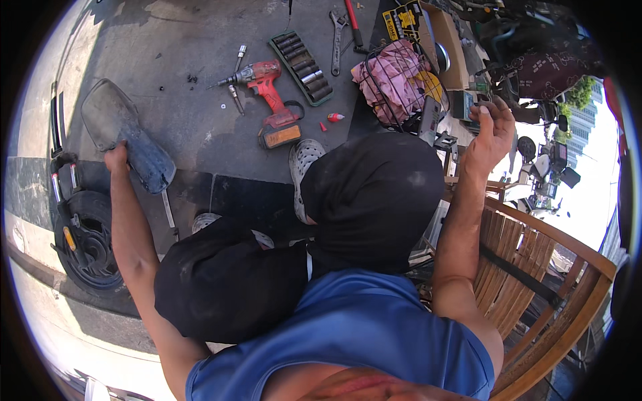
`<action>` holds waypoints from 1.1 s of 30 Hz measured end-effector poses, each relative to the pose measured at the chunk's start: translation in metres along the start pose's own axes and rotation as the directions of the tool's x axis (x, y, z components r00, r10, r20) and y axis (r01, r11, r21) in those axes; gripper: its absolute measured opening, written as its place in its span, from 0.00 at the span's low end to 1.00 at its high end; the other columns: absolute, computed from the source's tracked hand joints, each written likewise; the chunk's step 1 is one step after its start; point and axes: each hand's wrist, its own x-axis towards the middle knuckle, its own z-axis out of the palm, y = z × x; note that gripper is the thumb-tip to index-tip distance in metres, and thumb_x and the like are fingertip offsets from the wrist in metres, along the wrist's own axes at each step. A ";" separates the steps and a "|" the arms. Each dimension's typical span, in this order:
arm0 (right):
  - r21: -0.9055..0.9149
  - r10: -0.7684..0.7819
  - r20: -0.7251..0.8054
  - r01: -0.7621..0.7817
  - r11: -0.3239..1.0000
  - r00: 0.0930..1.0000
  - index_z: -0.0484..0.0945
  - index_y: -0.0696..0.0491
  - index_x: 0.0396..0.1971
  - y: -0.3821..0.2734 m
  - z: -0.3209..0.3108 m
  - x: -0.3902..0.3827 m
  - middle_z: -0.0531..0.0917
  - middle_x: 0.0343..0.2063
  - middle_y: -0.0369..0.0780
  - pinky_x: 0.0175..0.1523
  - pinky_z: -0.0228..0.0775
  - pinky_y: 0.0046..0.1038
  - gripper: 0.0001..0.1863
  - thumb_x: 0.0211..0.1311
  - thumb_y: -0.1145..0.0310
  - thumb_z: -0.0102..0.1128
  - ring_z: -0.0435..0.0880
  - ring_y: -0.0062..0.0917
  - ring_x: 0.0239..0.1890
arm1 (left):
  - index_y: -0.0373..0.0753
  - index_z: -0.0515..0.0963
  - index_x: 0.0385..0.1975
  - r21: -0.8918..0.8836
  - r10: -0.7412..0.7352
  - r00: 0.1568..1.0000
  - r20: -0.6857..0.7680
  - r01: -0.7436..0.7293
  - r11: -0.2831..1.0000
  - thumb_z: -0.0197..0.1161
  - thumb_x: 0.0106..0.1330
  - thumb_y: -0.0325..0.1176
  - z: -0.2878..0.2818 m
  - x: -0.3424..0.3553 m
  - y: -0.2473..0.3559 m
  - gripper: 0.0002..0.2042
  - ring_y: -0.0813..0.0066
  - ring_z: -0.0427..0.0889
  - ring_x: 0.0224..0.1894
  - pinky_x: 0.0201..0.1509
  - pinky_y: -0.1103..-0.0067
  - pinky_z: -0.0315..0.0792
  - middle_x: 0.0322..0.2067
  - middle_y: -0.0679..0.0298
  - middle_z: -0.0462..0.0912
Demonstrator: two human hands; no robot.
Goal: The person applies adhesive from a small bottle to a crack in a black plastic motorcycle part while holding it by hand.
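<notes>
My left hand (116,157) is closed on the edge of a dusty grey plastic mudguard (151,158), broad and rounded at its far end and narrower toward me. It is held at the left, over the paving. On the right, my right hand (491,137) is raised beside the wire basket, its fingers loosely bent and apart, with nothing visible in them. A red cordless impact wrench (269,95) with an orange-labelled battery lies on the ground ahead of my feet. A green tray of sockets (302,67) is just beyond it.
A wire basket (396,83) with pink cloth stands at the right front, next to a cardboard box (447,50). An adjustable spanner (337,43) lies beyond the tray. On the left rests a small wheel (90,240); a wooden chair (511,247) is at my right.
</notes>
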 end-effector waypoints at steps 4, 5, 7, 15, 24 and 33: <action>-0.316 0.131 -0.186 -0.185 0.931 0.974 0.71 0.63 0.61 0.101 -0.040 -0.004 0.82 0.45 0.46 0.53 0.75 0.27 0.28 0.61 0.74 0.67 0.82 0.26 0.44 | 0.20 0.81 0.53 -0.092 0.055 0.994 0.095 -0.046 0.995 0.75 0.57 0.44 -0.005 0.020 -0.017 0.32 0.57 0.85 0.55 0.59 0.68 0.75 0.55 0.45 0.85; -0.391 0.152 -0.206 -0.224 0.893 0.967 0.71 0.63 0.61 0.123 -0.048 -0.012 0.83 0.45 0.46 0.52 0.75 0.28 0.28 0.61 0.73 0.66 0.82 0.26 0.44 | 0.21 0.81 0.54 -0.071 0.066 0.990 0.126 -0.057 0.996 0.74 0.58 0.42 -0.008 0.020 -0.019 0.30 0.58 0.85 0.54 0.58 0.69 0.75 0.54 0.47 0.85; -0.337 0.254 -0.275 -0.340 0.878 0.927 0.70 0.63 0.62 0.160 -0.062 -0.031 0.83 0.44 0.46 0.49 0.76 0.27 0.29 0.61 0.75 0.65 0.83 0.26 0.43 | 0.24 0.81 0.54 -0.104 0.033 0.980 0.197 -0.013 0.995 0.71 0.60 0.37 -0.016 0.017 -0.019 0.26 0.60 0.85 0.51 0.56 0.69 0.77 0.53 0.51 0.86; -0.233 0.295 -0.125 -0.317 0.919 0.947 0.60 0.60 0.70 0.208 -0.090 -0.095 0.77 0.55 0.53 0.54 0.78 0.27 0.31 0.65 0.85 0.47 0.91 0.30 0.45 | 0.38 0.82 0.51 -0.122 -0.124 0.953 0.277 0.163 0.979 0.69 0.66 0.37 -0.042 -0.015 0.002 0.17 0.68 0.83 0.40 0.35 0.70 0.77 0.44 0.62 0.84; -0.443 0.038 -0.063 -0.062 0.894 0.997 0.63 0.59 0.71 0.210 -0.080 -0.093 0.76 0.53 0.49 0.56 0.77 0.33 0.35 0.60 0.87 0.48 0.89 0.28 0.44 | 0.42 0.79 0.54 -0.078 -0.148 0.930 0.336 0.184 0.980 0.70 0.68 0.38 -0.055 -0.025 0.007 0.17 0.67 0.85 0.40 0.33 0.73 0.80 0.45 0.63 0.85; -0.482 0.086 -0.021 -0.086 0.872 0.996 0.65 0.58 0.70 0.213 -0.078 -0.095 0.77 0.54 0.48 0.60 0.72 0.38 0.35 0.58 0.85 0.50 0.89 0.28 0.42 | 0.39 0.78 0.55 -0.111 -0.158 0.933 0.323 0.203 0.973 0.69 0.70 0.37 -0.056 -0.034 0.008 0.17 0.66 0.87 0.40 0.31 0.73 0.81 0.46 0.62 0.85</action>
